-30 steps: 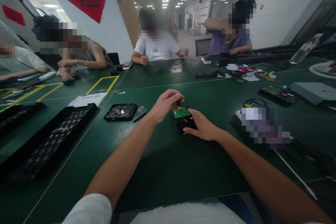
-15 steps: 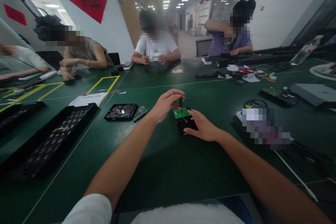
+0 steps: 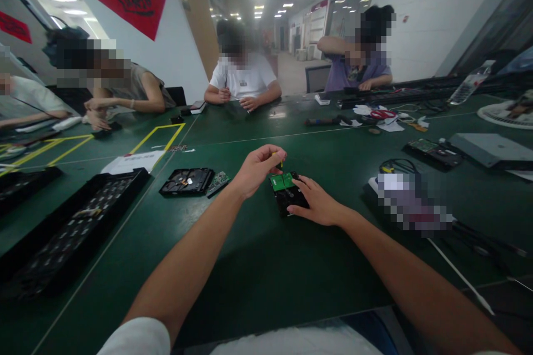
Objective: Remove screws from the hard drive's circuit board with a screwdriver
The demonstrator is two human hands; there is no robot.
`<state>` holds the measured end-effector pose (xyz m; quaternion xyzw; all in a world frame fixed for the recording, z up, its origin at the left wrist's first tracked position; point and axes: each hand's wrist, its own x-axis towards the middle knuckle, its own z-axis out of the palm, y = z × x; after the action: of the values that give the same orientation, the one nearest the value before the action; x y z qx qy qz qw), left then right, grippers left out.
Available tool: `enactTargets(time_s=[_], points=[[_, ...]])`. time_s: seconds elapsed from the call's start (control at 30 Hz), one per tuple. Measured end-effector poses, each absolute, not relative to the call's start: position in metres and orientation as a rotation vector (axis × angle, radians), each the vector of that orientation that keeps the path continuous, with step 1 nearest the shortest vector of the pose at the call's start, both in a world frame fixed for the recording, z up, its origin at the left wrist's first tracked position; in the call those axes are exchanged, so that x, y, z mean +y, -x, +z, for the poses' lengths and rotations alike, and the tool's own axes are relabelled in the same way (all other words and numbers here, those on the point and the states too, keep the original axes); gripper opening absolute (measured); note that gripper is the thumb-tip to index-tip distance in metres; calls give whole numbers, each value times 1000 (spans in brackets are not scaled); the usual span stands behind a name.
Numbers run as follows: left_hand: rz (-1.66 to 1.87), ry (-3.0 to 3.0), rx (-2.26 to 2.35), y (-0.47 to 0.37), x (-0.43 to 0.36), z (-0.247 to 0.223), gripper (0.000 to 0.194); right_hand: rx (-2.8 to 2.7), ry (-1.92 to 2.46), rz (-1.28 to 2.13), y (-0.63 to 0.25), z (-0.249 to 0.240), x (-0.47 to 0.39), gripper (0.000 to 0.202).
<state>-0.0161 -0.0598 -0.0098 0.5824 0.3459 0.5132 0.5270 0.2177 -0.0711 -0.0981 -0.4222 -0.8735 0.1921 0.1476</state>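
Note:
A hard drive with a green circuit board (image 3: 282, 181) lies on the green table in front of me. My left hand (image 3: 259, 169) is closed around a small yellow and dark tool (image 3: 281, 163), held upright over the far left part of the board. My right hand (image 3: 318, 201) rests on the drive's right side, its fingers spread across the edge and steadying it. Left of my left hand lie a second black drive (image 3: 187, 181) and a loose circuit board (image 3: 218, 182). The tool's tip is too small to make out.
Long black trays (image 3: 79, 227) lie at the left, near a white paper (image 3: 127, 162). To the right are a pixelated device (image 3: 410, 199) with cables, another drive (image 3: 433, 153) and a grey box (image 3: 491, 150). Several people sit across the table.
The whole view has shifted slightly. My left hand has turned a little around the tool, and less of the tool shows. The person opposite has lowered a hand to the table.

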Motion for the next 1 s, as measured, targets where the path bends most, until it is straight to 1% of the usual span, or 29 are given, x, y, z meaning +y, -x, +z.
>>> enactTargets(time_s=[0.23, 0.47, 0.77, 1.0], points=[[1242, -1515, 942, 17, -59, -11, 32, -2501, 1202, 553, -218, -97, -73, 100], [1154, -1500, 864, 17, -63, -9, 36, -2495, 1194, 541, -218, -99, -72, 100], [1194, -1337, 766, 16, -62, -9, 32, -2503, 1200, 548, -219, -97, -73, 99], [1199, -1340, 746, 16, -64, -7, 26, -2510, 1205, 547, -218, -97, -73, 100]])
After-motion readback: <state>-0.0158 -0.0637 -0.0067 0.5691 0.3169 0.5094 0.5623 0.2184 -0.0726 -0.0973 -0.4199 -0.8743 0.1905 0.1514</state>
